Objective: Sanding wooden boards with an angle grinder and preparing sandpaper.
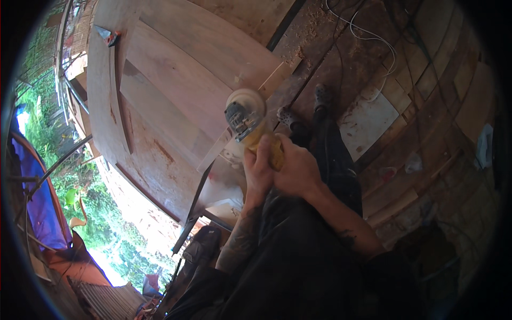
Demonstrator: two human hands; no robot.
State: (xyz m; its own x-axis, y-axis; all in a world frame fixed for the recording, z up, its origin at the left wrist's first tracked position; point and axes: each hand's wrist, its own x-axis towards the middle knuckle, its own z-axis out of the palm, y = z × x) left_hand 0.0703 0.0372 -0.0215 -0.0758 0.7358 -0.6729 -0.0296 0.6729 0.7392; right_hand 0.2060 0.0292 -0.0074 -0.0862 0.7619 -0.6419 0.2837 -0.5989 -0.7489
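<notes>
The head view was taken looking down, and both hands were seen closed in one grip on a yellow-bodied angle grinder point(255, 130). The left hand point(258, 173) was wrapped under the body, the right hand point(296, 170) clasped over it from the side. Just beyond the grip, the grinder's pale disc point(246, 100) was held at the surface of a large wooden panel point(176, 85), near its edge.

A kick or a gouge could be judged likely if the disc were tilted into the grain or caught on that edge. The person's feet point(306, 109) were planted close beside the disc, so a slip would be carried toward them.

Farther out, a white cable point(381, 45) trailed over the plank floor point(426, 106), scattered with shavings, where it could be snagged or tripped on.
</notes>
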